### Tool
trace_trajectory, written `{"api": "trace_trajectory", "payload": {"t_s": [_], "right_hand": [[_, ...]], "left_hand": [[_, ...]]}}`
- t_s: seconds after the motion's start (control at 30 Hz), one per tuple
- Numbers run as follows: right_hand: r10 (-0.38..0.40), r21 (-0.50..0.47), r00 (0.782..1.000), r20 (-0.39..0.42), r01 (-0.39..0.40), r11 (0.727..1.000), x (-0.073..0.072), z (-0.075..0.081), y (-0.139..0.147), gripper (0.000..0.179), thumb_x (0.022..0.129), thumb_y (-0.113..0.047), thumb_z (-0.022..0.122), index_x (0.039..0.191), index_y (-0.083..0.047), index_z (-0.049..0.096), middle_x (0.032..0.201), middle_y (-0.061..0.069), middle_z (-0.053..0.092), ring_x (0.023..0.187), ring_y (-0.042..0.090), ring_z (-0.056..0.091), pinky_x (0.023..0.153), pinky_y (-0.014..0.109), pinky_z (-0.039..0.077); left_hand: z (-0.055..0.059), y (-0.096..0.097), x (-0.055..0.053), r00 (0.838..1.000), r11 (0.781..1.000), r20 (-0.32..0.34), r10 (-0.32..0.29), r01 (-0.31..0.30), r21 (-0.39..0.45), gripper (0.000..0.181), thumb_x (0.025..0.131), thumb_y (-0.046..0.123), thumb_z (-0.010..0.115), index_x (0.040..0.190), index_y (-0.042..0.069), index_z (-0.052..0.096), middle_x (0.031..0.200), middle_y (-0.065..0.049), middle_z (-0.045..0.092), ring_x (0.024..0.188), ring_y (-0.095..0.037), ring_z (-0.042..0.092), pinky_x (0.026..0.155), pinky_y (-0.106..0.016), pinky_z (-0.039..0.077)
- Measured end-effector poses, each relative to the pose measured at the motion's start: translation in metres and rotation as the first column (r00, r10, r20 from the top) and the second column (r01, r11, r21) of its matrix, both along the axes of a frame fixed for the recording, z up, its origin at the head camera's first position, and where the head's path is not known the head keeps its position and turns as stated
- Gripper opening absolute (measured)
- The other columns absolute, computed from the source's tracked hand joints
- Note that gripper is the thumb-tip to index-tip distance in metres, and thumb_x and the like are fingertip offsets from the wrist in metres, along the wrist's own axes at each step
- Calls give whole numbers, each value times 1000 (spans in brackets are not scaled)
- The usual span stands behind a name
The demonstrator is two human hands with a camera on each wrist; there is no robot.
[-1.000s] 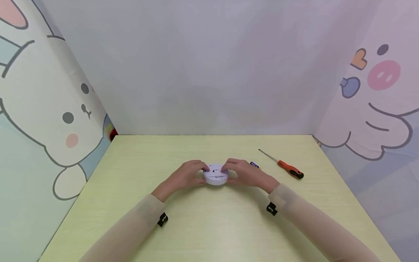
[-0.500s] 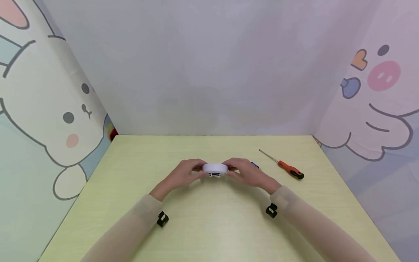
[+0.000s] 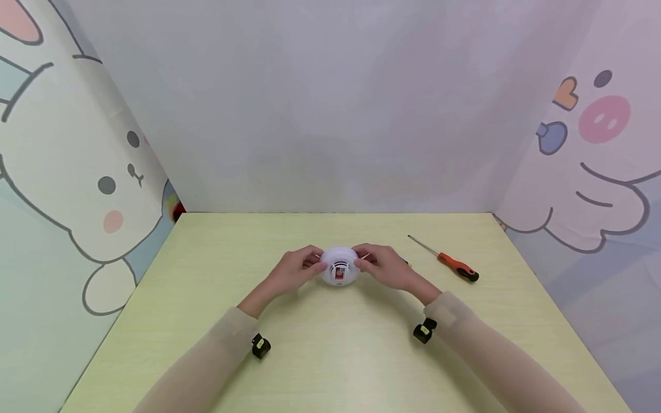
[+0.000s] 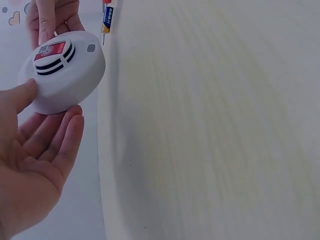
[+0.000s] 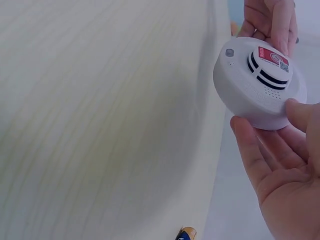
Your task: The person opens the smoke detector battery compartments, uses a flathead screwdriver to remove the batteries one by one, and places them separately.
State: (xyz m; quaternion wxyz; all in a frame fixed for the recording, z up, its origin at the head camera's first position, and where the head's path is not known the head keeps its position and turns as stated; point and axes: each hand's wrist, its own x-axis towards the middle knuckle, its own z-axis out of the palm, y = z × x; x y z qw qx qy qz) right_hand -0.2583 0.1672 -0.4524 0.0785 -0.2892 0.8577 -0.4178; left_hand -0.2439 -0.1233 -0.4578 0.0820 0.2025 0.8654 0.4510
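A round white smoke detector [image 3: 339, 267] is held up over the table between both hands, its vented face and red label turned toward the head camera. On its left rim my left hand [image 3: 296, 269] grips it, thumb on the face and fingers curled beneath, as the left wrist view shows of the detector [image 4: 65, 75]. My right hand [image 3: 388, 267] pinches the opposite rim the same way; in the right wrist view its thumb [image 5: 298, 112] presses the face edge of the detector [image 5: 255, 85]. The detector's back is hidden.
Behind the right hand lies a small blue and yellow battery [image 3: 406, 262], mostly covered in the head view. A screwdriver [image 3: 457, 267] with a red and black handle rests farther right on the pale wooden table [image 3: 330, 355]. Printed cloth walls [image 3: 330, 115] stand around the table.
Both hands have turned the smoke detector over: its flat back faced up a second ago, then its side showed, and now the vented face with the red label faces the head camera.
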Motion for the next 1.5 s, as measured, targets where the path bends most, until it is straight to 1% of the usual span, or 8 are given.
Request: {"api": "trace_trajectory", "payload": {"t_s": [0.17,0.33,0.57,0.73,0.9,1.1,1.33,1.5], "right_hand": [[-34,-16,993,113,36,999,1,1,-2,37,109,-22,63,143,-8,63,120,10,73,96,19,75,83,39,64],[-62,-71,969,240,81,994,3,-1,-5,39,110,-24,62,144,-5,61,123,14,69,97,19,76,87,40,64],[-120,-62,945,305,145,987,3,-7,-9,41,107,-25,66,143,-5,62,123,15,68,100,21,74,85,37,63],[-180,31,941,286,178,983,1,-14,-13,40,106,-26,67,141,-7,65,123,11,70,98,18,72,81,31,59],[-195,89,949,249,178,980,0,-20,-15,41,106,-26,65,142,-7,66,124,9,71,95,17,70,79,30,57],[-195,126,959,207,172,977,1,-18,-18,41,106,-25,64,142,-5,67,120,9,72,90,15,68,75,29,56],[-187,162,969,160,161,974,2,-15,-22,40,107,-22,64,141,-2,67,118,10,74,81,12,66,69,28,55],[-186,195,974,128,159,968,4,-14,-24,39,107,-21,63,141,-2,67,117,10,75,78,11,64,67,27,53]], "left_hand": [[-4,2,0,998,998,50,50,-51,35,30,105,32,70,128,13,71,110,-1,76,99,-14,72,88,-33,60],[-6,5,1,988,991,114,101,-110,80,33,105,32,70,131,11,69,111,-3,73,96,-15,74,82,-31,61],[-7,9,6,974,984,158,165,-173,40,30,105,30,70,130,13,68,110,-3,71,91,-14,71,84,-32,58],[-11,11,7,969,984,187,163,-173,42,29,105,25,69,129,9,67,109,-6,70,83,-13,70,78,-29,58],[-15,12,6,965,985,203,166,-171,9,29,106,25,68,129,8,67,109,-6,71,83,-13,70,76,-28,60],[-14,15,6,971,983,154,183,-177,-54,29,106,27,68,128,8,69,109,-6,72,81,-11,70,77,-29,59],[-12,17,7,972,969,86,219,-206,-138,26,105,29,69,124,12,72,106,-2,74,91,-14,68,91,-40,56],[-13,18,7,970,966,85,227,-213,-148,24,105,28,70,122,12,72,106,-1,75,93,-15,69,92,-42,57]]}}
